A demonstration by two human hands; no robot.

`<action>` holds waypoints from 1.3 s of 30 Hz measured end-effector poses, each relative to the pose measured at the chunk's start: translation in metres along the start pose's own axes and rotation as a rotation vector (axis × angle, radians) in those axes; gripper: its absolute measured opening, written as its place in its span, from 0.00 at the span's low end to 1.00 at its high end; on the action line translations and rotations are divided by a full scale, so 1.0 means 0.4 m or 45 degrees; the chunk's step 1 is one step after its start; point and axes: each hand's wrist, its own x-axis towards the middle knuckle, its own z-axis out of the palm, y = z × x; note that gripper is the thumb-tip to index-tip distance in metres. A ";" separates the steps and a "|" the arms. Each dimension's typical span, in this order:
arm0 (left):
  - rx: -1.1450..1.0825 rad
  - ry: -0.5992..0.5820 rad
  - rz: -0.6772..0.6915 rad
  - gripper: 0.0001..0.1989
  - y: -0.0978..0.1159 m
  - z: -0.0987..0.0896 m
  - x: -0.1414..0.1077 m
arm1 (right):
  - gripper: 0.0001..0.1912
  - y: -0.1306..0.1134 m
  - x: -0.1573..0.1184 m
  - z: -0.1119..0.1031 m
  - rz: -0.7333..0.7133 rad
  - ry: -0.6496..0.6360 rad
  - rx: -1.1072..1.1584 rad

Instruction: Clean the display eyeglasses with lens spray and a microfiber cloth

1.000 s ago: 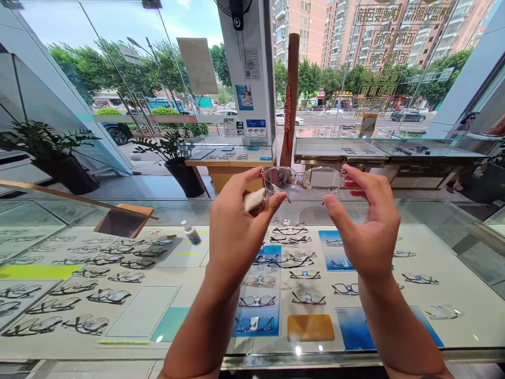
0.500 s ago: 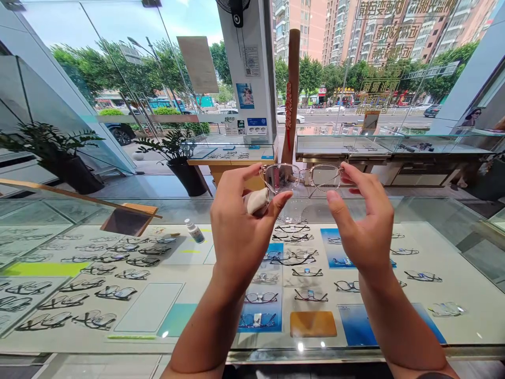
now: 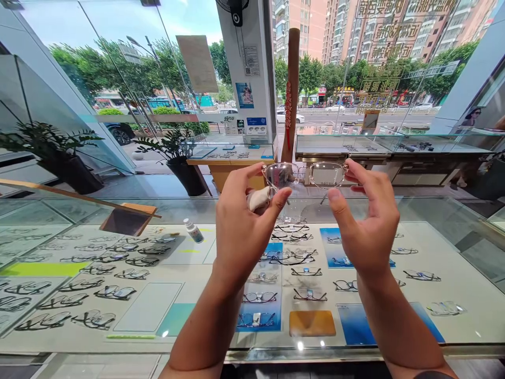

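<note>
Holds one pair of glasses [image 3: 327, 175] level, raised over the far side of the counter [image 3: 453, 252]. Grips the left end with the left hand [image 3: 245, 218], fingers loosely bent, also around one whitish cloth [image 3: 259, 198], partly hidden; grips the right end with the right hand [image 3: 366, 223], thumb and forefinger parted, thumb contact hard to tell. Shows two clear lenses, thin shiny rims, faint side arms.

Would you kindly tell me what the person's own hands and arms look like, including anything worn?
The left hand and right hand are bare, no gloves or rings showing. No sleeve covers the visible forearms; a dark edge by the right one is too cropped to identify.
</note>
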 end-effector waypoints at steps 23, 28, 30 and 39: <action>-0.049 0.313 0.177 0.34 -0.032 0.061 0.000 | 0.28 0.013 -0.015 0.024 0.052 0.016 0.120; -0.030 0.291 0.195 0.36 -0.043 0.064 -0.002 | 0.24 0.022 -0.008 0.026 0.220 -0.008 0.321; -0.026 0.297 0.204 0.36 -0.043 0.064 -0.002 | 0.21 0.021 -0.003 0.026 0.262 0.026 0.393; -0.075 0.324 0.259 0.35 -0.031 0.061 0.001 | 0.12 0.025 0.015 0.018 0.375 0.072 0.610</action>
